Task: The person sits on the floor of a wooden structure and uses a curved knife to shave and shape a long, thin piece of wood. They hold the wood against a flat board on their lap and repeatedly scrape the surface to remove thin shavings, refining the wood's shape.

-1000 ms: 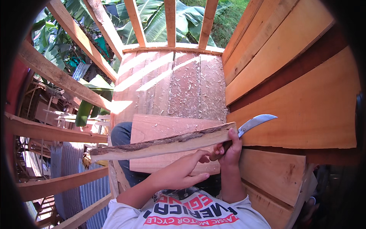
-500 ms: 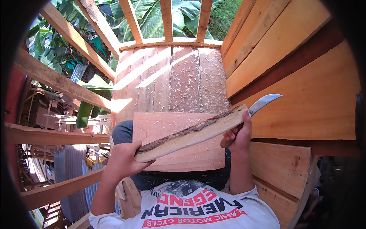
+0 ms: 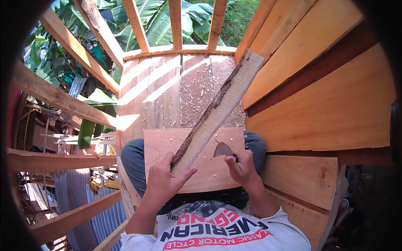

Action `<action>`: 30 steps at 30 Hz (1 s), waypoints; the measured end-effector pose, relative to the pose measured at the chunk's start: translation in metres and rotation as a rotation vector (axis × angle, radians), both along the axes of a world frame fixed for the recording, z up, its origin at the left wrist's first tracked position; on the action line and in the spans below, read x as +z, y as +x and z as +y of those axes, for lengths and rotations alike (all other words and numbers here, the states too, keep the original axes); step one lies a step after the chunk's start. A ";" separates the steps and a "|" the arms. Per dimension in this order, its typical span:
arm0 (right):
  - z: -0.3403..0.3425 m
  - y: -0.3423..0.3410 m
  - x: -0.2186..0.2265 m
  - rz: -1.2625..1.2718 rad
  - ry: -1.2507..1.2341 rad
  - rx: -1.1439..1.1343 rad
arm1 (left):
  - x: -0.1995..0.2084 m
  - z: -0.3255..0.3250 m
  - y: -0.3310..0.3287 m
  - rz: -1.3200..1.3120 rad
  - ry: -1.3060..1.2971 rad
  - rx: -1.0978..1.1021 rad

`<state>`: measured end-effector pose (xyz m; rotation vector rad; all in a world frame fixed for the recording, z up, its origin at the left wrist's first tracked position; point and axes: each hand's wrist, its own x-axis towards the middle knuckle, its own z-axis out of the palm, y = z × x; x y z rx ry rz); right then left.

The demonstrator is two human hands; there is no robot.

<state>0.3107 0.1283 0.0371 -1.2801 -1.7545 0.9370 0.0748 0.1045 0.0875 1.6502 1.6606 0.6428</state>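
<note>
Note plank floor strewn with wood shavings. Stacked board wall at your right; open timber frame left, banana leaves beyond railing.

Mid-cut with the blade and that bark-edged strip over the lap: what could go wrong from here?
1. The knife in the right hand sits close to the left hand, which grips the bark-edged strip; a slip could likely cut the fingers.
2. Only a small board covers the knees; a stroke running off it might hit a leg.
3. The strip's far end stands unsupported, so it may twist.
</note>
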 end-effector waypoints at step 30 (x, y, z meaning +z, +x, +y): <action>0.017 0.002 0.003 -0.489 0.392 -0.231 | -0.005 -0.028 -0.004 0.126 0.092 0.042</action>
